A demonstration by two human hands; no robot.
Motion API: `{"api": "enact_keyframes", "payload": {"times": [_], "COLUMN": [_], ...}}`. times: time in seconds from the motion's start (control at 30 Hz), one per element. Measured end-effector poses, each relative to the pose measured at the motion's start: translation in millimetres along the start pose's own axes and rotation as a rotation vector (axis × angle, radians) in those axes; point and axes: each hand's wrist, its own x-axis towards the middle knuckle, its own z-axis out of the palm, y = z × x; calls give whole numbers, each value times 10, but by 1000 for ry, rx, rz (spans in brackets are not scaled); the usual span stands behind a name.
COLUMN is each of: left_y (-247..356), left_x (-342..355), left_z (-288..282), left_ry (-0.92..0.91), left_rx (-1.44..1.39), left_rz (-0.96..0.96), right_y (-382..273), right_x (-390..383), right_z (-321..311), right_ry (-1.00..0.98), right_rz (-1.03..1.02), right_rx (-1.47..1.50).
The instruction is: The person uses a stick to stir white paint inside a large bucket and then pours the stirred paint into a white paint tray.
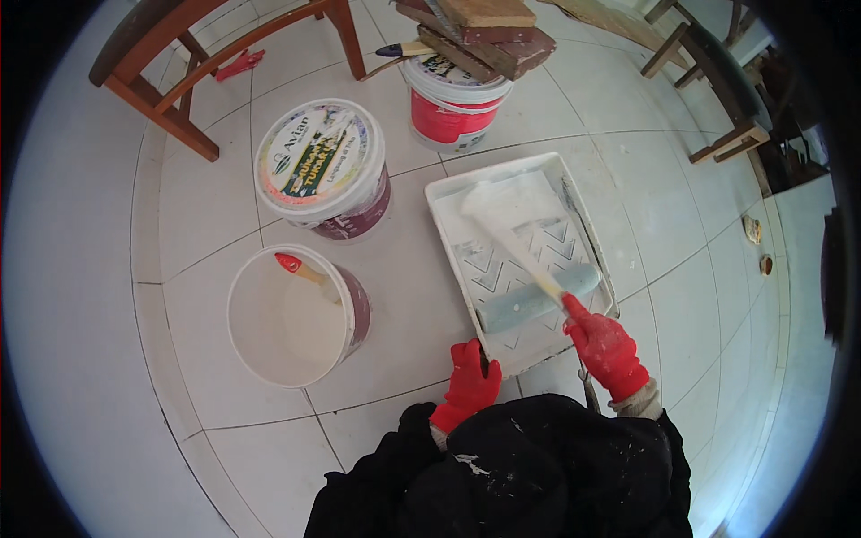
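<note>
A white paint tray (448, 193) lies on the tiled floor in front of me. My left hand (468, 386), in a red glove, grips the tray's near corner. My right hand (605, 348), also in a red glove, is closed on the handle of a wide paintbrush (507, 215), whose blurred white bristles hang over the tray's far half. A grey paint roller (538, 299) rests across the tray's ribbed slope just beyond my right hand. My dark, paint-speckled clothing fills the bottom of the view.
An open bucket of white paint (242, 327) with a red-handled brush (289, 263) in it stands left of the tray. A lidded bucket (318, 161) and a red-and-white bucket (453, 108) under stacked wood stand behind. Wooden chairs (170, 81) sit at both far corners.
</note>
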Motion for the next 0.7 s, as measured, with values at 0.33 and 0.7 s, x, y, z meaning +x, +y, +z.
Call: {"api": "enact_keyframes", "payload": {"times": [0.33, 0.7], "left_y": [-33, -90], "left_x": [-4, -13], "left_z": [-2, 1], "left_ry": [-47, -61], "left_rx": [-71, -85], "left_rz": [-118, -146], "right_y": [104, 119], "right_x": [-12, -164], "right_z": [-85, -225], "right_ry": [51, 22], "right_rz": [21, 76], "right_rx": [-173, -126]}}
